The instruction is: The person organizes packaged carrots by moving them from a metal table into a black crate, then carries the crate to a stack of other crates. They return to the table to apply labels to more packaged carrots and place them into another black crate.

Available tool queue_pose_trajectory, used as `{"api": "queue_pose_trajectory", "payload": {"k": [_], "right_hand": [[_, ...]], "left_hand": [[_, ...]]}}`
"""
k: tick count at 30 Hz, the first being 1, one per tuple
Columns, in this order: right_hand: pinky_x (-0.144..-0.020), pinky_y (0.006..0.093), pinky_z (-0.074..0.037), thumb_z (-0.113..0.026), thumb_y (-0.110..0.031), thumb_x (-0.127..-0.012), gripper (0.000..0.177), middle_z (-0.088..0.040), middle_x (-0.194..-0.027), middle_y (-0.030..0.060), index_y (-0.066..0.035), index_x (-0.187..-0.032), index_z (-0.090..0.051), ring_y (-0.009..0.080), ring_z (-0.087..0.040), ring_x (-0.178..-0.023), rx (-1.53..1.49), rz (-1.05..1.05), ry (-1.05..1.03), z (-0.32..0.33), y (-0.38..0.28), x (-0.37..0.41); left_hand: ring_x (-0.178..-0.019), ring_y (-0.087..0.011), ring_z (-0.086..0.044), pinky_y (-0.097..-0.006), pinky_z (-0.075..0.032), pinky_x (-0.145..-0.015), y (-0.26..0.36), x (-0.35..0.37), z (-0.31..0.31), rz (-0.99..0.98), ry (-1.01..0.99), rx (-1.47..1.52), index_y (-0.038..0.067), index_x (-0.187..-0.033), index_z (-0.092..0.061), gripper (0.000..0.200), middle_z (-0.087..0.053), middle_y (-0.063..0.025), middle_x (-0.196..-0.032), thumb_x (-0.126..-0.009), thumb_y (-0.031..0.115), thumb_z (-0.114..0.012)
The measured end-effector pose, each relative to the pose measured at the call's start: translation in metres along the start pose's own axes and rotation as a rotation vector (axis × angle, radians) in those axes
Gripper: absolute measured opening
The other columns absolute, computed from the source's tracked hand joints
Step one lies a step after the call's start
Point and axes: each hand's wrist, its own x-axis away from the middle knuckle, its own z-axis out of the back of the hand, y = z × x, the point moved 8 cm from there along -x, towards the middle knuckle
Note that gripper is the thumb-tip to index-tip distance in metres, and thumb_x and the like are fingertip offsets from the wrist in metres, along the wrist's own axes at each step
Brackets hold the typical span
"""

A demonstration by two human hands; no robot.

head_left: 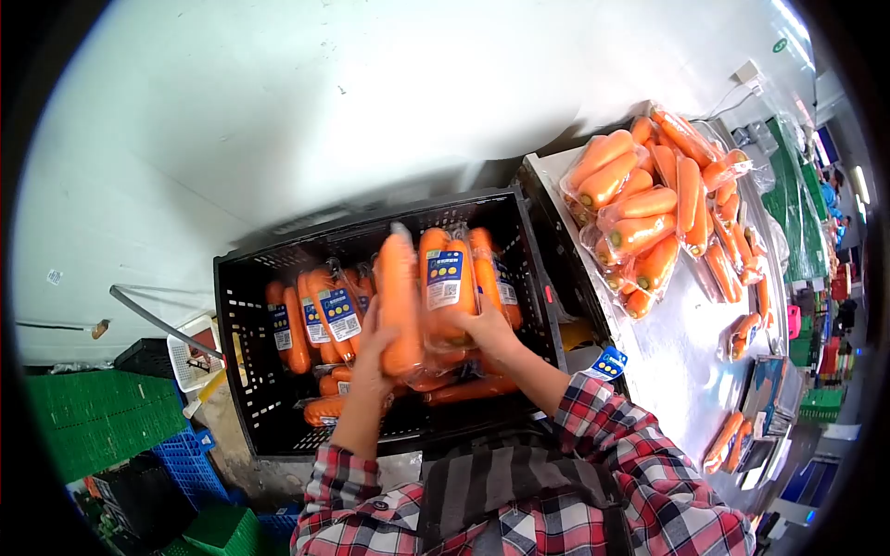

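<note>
My left hand (373,352) is closed around a bag of carrots (400,301), blurred by motion, held upright over the black crate (371,215). My right hand (489,330) grips the lower right side of a labelled carrot pack (447,273), its thumb on the wrapping; some fingers are hidden behind the pack. The label is blue and white with a printed code. Left of my hands, more labelled carrot packs (320,310) stand in the crate, and others (324,410) lie flat along its near side.
To the right, a metal table (663,357) bears a heap of bagged carrots (640,199). A blue label (607,363) is near my right sleeve. Green crates (102,412) and a white basket (193,357) stand at left. A pale wall (278,111) rises behind the crate.
</note>
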Motion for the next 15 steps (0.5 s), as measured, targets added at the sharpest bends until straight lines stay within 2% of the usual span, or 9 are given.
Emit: {"api": "queue_pose_trajectory", "payload": {"k": [1,3,5,7,9,11,13,14,15], "right_hand": [[-0.084,0.0299,-0.044,-0.07,-0.015,-0.072,0.059,-0.054,-0.109,0.0112,0.002,-0.121,-0.04,0.0181,-0.054,-0.097,0.016,0.045,-0.043,-0.006,-0.001,0.003],[-0.086,0.0301,-0.044,-0.07,-0.015,-0.072,0.061,-0.054,-0.109,0.0109,0.002,-0.121,-0.04,0.0182,-0.054,-0.098,0.04,0.129,-0.126,-0.021,0.006,0.014],[-0.087,0.0305,-0.043,-0.07,-0.014,-0.071,0.062,-0.055,-0.109,0.0101,0.002,-0.122,-0.04,0.0182,-0.053,-0.099,0.007,0.148,-0.251,-0.051,0.014,0.019],[-0.085,0.0285,-0.044,-0.069,-0.013,-0.071,0.054,-0.057,-0.106,0.0086,0.001,-0.117,-0.045,0.0163,-0.055,-0.096,-0.129,0.058,-0.327,-0.089,-0.001,0.03],[-0.083,0.0281,-0.045,-0.069,-0.012,-0.071,0.05,-0.058,-0.102,0.0091,0.002,-0.114,-0.047,0.0158,-0.056,-0.092,-0.122,0.039,-0.367,-0.111,0.027,0.004],[-0.081,0.0283,-0.046,-0.068,-0.012,-0.071,0.049,-0.058,-0.1,0.0101,0.002,-0.113,-0.047,0.0156,-0.056,-0.091,-0.097,-0.002,-0.353,-0.123,0.041,-0.008],[-0.085,0.0295,-0.044,-0.069,-0.028,-0.073,0.065,-0.055,-0.111,0.0116,0.001,-0.123,-0.04,0.0193,-0.054,-0.099,0.045,-0.063,-0.335,-0.121,0.059,-0.009],[-0.084,0.03,-0.044,-0.069,-0.031,-0.073,0.065,-0.057,-0.108,0.0127,-0.001,-0.123,-0.041,0.0186,-0.055,-0.099,0.386,0.078,-0.332,-0.11,0.046,0.001],[-0.082,0.0295,-0.045,-0.067,-0.031,-0.075,0.06,-0.06,-0.102,0.0115,-0.003,-0.123,-0.044,0.0189,-0.056,-0.096,0.481,-0.001,-0.404,-0.102,0.057,0.007]], "left_hand": [[-0.107,-0.0261,-0.05,-0.0351,-0.044,-0.09,0.004,0.006,0.012,0.053,0.009,0.154,0.003,-0.136,-0.024,0.072,-0.045,-0.0142,-0.124,-0.074,0.015,-0.059],[-0.102,-0.0271,-0.054,-0.0381,-0.048,-0.086,0.013,0.022,0.062,0.098,0.05,0.176,0.004,-0.135,-0.025,0.067,-0.047,-0.015,-0.12,-0.076,0.016,-0.055],[-0.103,-0.026,-0.053,-0.0378,-0.048,-0.082,0.068,0.038,0.06,-0.169,0.096,-0.192,0.004,-0.136,-0.023,0.07,-0.046,-0.0151,-0.121,-0.075,0.016,-0.056],[-0.105,-0.0302,-0.051,-0.0418,-0.048,-0.082,0.08,0.037,0.113,-0.147,0.317,-0.363,0.008,-0.138,-0.021,0.077,-0.043,-0.0156,-0.124,-0.072,0.015,-0.061],[-0.104,-0.0285,-0.051,-0.039,-0.047,-0.082,0.082,0.03,0.147,-0.09,0.44,-0.35,0.007,-0.138,-0.019,0.082,-0.045,-0.0157,-0.122,-0.071,0.014,-0.065],[-0.103,-0.0267,-0.051,-0.0371,-0.046,-0.081,0.078,0.022,0.181,-0.121,0.503,-0.604,0.006,-0.138,-0.02,0.085,-0.045,-0.0154,-0.121,-0.069,0.017,-0.069],[-0.106,-0.0255,-0.048,-0.0339,-0.041,-0.088,0.074,0.008,0.215,-0.227,0.498,-0.958,0.004,-0.137,-0.024,0.088,-0.045,-0.0163,-0.123,-0.066,0.02,-0.074],[-0.108,-0.0276,-0.047,-0.0344,-0.04,-0.09,0.069,-0.003,0.241,-0.319,0.388,-1.213,0.003,-0.136,-0.026,0.084,-0.045,-0.0183,-0.124,-0.068,0.02,-0.072],[-0.11,-0.0296,-0.047,-0.035,-0.038,-0.092,0.063,-0.013,0.267,-0.444,0.296,-1.453,0.002,-0.136,-0.028,0.08,-0.045,-0.0202,-0.125,-0.07,0.019,-0.07]]}}
